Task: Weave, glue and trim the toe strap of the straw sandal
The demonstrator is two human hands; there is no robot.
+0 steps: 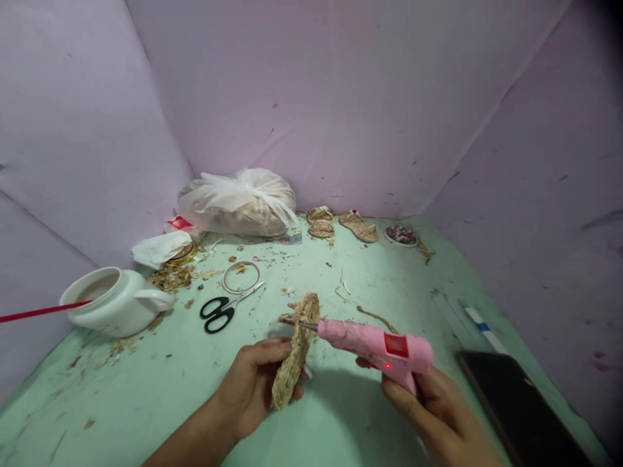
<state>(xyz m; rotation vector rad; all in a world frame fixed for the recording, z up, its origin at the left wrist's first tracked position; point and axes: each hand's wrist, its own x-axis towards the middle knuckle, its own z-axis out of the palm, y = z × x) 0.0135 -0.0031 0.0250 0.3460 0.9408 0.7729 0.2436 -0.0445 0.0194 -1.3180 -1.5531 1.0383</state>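
Note:
My left hand (256, 383) grips a small woven straw sandal (293, 370) and holds it on edge above the table. Wrapped round the handle of a pink hot glue gun (363, 340) is my right hand (428, 405). The gun's metal nozzle points left and meets the upper part of the straw sandal; whether glue is coming out cannot be seen. A red light glows on the gun's side. Black-handled scissors (226, 311) lie left of the sandal, beside a roll of tape (241, 277).
A white pot (124, 311) with a red stick stands at left. Behind lie a tied plastic bag (243, 204), small straw sandals (359, 227) and a dish of beads (402, 235). A dark phone (520, 408) lies at right. Straw scraps litter the green table (185, 389).

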